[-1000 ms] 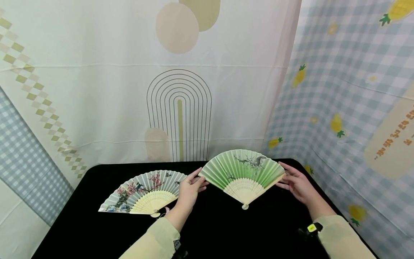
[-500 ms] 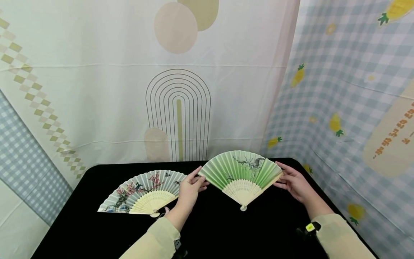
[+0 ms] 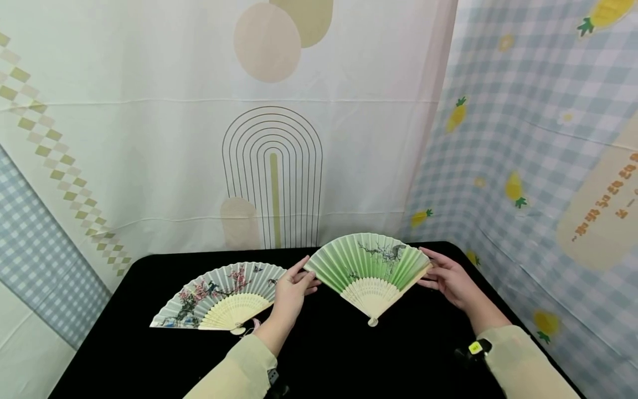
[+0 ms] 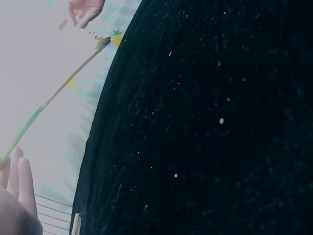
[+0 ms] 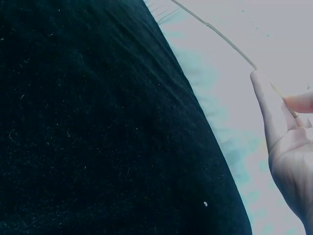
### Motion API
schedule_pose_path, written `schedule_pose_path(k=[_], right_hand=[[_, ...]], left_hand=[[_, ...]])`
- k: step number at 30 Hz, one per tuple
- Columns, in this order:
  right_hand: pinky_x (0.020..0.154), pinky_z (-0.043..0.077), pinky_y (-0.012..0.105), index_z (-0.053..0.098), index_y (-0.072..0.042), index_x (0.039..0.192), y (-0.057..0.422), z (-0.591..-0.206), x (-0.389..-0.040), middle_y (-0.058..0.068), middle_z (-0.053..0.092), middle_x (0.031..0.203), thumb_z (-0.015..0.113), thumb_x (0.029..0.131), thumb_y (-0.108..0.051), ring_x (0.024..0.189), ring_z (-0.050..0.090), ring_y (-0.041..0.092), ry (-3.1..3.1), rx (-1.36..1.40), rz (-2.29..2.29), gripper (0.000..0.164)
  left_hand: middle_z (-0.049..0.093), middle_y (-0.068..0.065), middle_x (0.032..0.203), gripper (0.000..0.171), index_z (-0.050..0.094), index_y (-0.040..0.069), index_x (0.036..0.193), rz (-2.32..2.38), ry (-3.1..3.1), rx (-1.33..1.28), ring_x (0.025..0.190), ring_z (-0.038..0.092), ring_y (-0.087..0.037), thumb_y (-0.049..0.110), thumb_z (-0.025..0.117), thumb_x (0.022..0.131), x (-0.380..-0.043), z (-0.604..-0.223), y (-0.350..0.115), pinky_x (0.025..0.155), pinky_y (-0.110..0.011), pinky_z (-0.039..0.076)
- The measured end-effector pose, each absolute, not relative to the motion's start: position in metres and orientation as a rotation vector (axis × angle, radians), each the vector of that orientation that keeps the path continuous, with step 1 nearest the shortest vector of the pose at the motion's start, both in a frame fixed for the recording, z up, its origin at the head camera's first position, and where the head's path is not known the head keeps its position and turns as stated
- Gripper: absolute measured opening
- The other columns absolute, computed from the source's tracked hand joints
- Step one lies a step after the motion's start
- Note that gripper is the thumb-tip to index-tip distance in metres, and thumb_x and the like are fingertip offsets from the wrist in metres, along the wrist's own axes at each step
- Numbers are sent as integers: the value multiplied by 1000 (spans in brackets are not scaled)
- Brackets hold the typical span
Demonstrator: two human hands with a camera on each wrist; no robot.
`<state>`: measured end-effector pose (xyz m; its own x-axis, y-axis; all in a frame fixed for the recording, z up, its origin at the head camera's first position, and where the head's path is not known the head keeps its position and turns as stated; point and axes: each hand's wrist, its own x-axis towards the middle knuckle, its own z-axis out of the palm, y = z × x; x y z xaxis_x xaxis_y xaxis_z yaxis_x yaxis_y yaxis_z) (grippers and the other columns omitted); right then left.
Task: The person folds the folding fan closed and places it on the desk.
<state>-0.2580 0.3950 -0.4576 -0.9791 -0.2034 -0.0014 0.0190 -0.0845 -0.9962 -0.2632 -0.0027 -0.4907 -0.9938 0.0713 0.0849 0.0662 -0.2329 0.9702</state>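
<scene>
A green folding fan (image 3: 371, 266) with a dark branch print and pale ribs is spread wide, held up over the black table. Its left edge is pinched by my left hand (image 3: 291, 291), thumb in front. My right hand (image 3: 453, 282) grips the right edge between thumb and fingers. In the left wrist view the fan's edge (image 4: 61, 87) runs as a thin line above the left fingers; the right wrist view catches my right hand (image 5: 291, 147) pinching the rim. Left of my left wrist, a white folding fan (image 3: 219, 293) with pink blossoms lies open on the table, partly hidden by that hand.
Black cloth covers the table (image 3: 349, 366). Behind it hangs a pale curtain (image 3: 164, 166) with arch and circle prints. A blue checked curtain (image 3: 498, 138) with pineapples borders the right side. A pink tassel (image 3: 256, 324) lies by the white fan's pivot.
My right hand has moved slightly left with the right edge of the green fan, and the fan's pivot has shifted a little left and down. The left hand has barely moved.
</scene>
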Motion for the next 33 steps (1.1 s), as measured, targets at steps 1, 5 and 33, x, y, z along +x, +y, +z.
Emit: schedule_pose_path(k=[1,5,33], right_hand=[[90,56,39,27,-14,158,395,-457,-258,0,62,121,36,101,10,108,67,18,2013,-205,-2202,62],[89,57,40,36,-18,155,393,-456,-258,1,62,119,36,102,8,107,67,18,2005,-216,-2213,59],[92,54,47,36,-15,155,381,-451,-258,1,62,123,36,105,5,109,66,20,2037,-272,-2157,54]], left_hand=[[70,-13,103,49,54,17,143,2458,1944,172,90,72,-24,8,65,97,-263,-491,-3,80,-33,60],[70,-13,103,48,55,17,143,2460,1945,168,89,72,-22,8,65,97,-262,-489,-4,80,-33,60],[69,-14,104,49,53,16,145,2486,1938,172,92,72,-27,9,65,97,-263,-490,-8,79,-32,60]])
